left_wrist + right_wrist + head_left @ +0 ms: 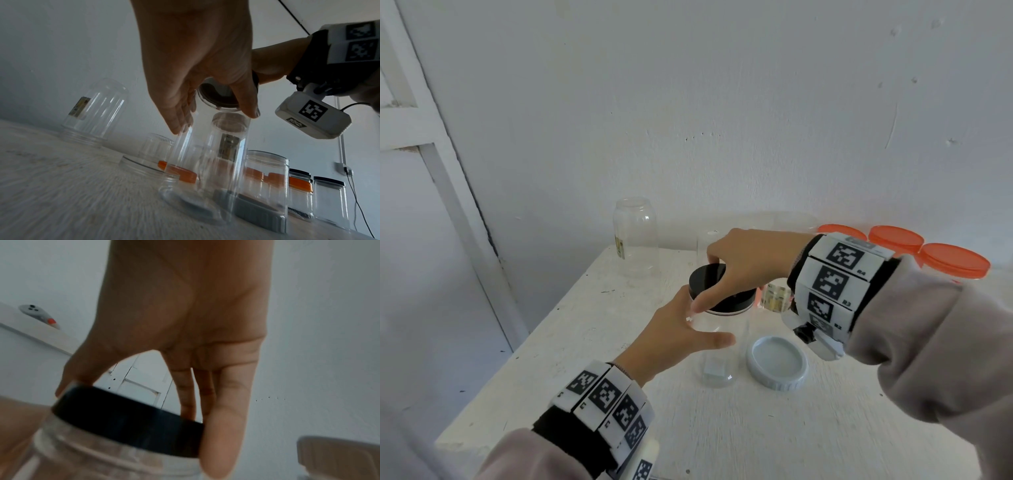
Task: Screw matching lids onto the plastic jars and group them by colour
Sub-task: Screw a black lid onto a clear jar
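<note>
— At the middle of the white table, what is gripped by the right hand?
— A black lid is clasped from above, its rim pinched between the thumb and the fingers; it is seated on the mouth of a clear jar.
— And the left hand?
— The jar's upper wall is wrapped by it, thumb in front, fingers curled behind.
— How is the jar seen?
— Upright, transparent, standing on the table directly beneath both hands.
— What is found nearby?
— A grey lid is laid just beside the jar, rim upward. Orange-lidded jars are grouped behind the right wrist.
</note>
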`<state>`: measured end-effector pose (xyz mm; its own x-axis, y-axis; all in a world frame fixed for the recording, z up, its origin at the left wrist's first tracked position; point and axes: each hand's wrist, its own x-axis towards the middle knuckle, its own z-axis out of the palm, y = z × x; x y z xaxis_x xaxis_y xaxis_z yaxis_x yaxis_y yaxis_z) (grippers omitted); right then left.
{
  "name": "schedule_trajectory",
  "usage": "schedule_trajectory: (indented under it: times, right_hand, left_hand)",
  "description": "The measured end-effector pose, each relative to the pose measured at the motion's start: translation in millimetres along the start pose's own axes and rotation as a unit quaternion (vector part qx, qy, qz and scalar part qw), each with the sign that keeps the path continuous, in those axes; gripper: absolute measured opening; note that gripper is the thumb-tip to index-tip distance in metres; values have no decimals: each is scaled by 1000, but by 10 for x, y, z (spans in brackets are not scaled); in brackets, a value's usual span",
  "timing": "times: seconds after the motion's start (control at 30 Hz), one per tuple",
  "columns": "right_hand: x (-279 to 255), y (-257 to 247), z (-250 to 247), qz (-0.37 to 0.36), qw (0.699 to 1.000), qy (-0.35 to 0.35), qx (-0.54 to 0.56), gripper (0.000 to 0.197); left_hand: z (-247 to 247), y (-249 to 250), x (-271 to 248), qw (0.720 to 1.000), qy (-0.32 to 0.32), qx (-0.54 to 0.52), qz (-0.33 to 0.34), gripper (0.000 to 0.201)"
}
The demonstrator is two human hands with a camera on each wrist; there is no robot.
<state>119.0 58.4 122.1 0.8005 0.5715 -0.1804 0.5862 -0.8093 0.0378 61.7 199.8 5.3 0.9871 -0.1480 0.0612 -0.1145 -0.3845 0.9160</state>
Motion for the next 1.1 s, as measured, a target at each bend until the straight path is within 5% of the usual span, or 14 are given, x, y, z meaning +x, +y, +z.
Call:
schedule_trajectory:
  times: [0.23,0.6,0.8,1.1]
  right_hand:
    - [-62,40,-148,-38,996,-84,15,89]
    - [-1,-35,-6,10,1000,0,-12,76]
    - [-50,17,-106,-51,995,-80,2,84]
    - [-5,-7,5,-12,1000,-23,4,78]
  left_hand:
    - [-2,4,23,1000,2,7,-3,97]
    - [0,-37,26,1000,4,-3,-10,91]
    - [0,-22,29,1000,7,-1,0,96]
    - [10,-35,29,1000,3,-3,0,94]
